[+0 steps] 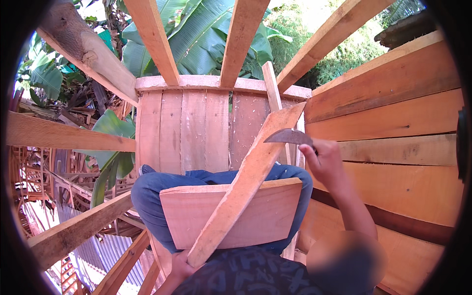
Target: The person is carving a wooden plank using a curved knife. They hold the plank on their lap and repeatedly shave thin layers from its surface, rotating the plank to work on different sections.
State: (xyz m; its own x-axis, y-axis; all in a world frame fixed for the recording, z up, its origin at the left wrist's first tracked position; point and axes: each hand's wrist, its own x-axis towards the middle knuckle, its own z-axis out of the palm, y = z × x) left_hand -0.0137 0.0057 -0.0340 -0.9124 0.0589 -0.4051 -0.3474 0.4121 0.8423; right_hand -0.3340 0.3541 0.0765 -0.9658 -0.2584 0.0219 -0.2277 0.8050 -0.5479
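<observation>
A long, rough-edged plank [242,183] runs diagonally across my lap, from low on the left to its far end at the upper right. My left hand [181,265] is closed round its near end. Raised by the far part of the plank is my right hand [324,160], gripping a knife [287,136] with a dark, curved blade. The blade lies over the plank in this view; whether it touches the wood I cannot tell. Beneath the plank, a wide board [273,211] rests tilted across my legs in blue jeans. The knife's handle is mostly hidden in my fist.
I sit on a floor of pale planks [194,128] strewn with small shavings. A plank wall [388,147] rises on the right. Wooden beams [152,42] stand round the front and left. One narrow strip [271,86] leans beyond the plank. Outside are banana leaves [196,39] and corrugated sheeting [105,258].
</observation>
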